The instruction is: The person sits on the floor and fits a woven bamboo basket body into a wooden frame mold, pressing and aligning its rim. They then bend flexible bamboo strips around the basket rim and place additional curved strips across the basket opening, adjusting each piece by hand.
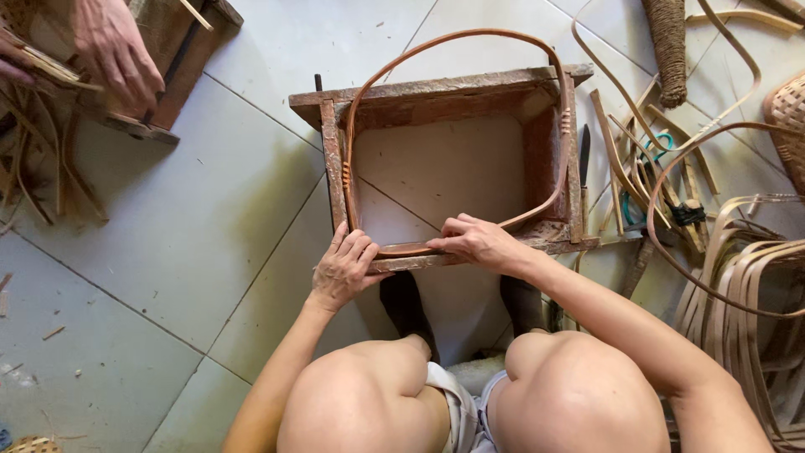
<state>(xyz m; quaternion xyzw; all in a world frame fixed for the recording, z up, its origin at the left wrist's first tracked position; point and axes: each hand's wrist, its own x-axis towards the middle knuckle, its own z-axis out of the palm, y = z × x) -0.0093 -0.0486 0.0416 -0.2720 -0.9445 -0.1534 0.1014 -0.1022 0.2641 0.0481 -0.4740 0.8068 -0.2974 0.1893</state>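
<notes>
A worn wooden frame (436, 88), open in the middle, lies on the tiled floor in front of my knees. A brown bent cane loop (453, 35) runs around the inside of the frame and arches over its far edge. My left hand (344, 268) presses down on the cane at the frame's near left rail. My right hand (478, 242) pinches the same cane strip on the near rail, fingers pointing left. Both hands sit close together on the near edge.
Another person's hands (113, 46) work with cane strips over a wooden frame at the top left. Bent cane strips (738, 294) pile up on the right, with a woven basket (788, 117), a rope-wrapped post (668, 50) and a knife (584, 159).
</notes>
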